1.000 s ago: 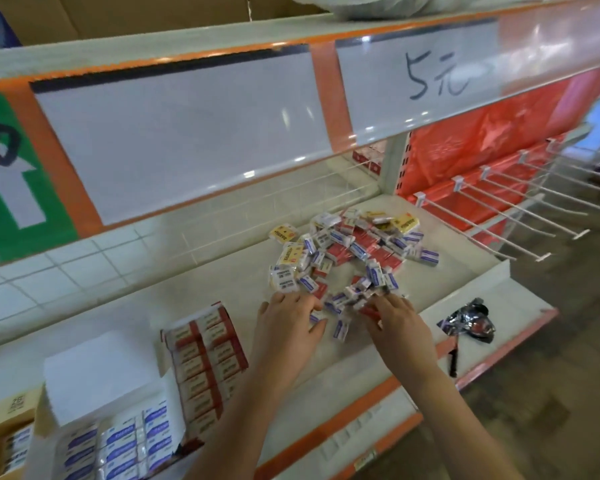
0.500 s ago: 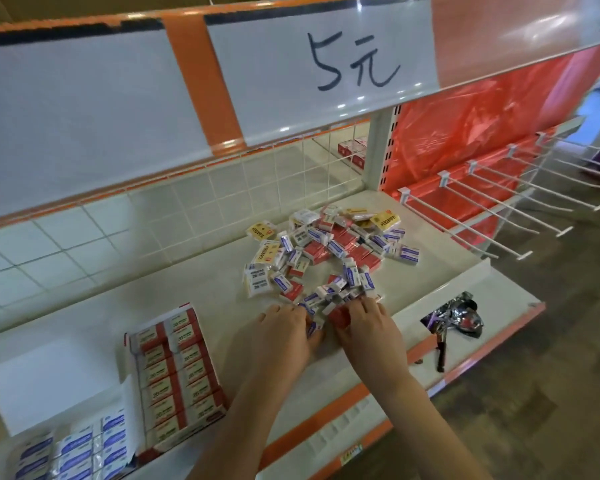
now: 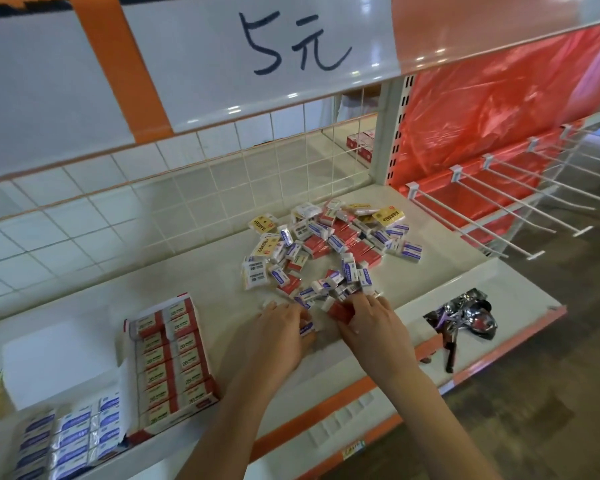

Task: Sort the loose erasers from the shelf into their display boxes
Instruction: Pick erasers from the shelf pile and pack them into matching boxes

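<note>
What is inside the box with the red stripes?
The red-striped box holds two neat rows of red and white erasers marked 2B, filling it. Anything under that top layer is covered.

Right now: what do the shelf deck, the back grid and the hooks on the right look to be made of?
Shelf deck: looks like painted sheet metal, cream, semi-gloss; it shows soft reflections and a folded front lip.
Back grid: thin wire mesh, apparently cream-coated; the next aisle shows through its squares.
Hooks: slim rods, white, probably coated steel, clipped to a rail; the coating type cannot be told.
</note>
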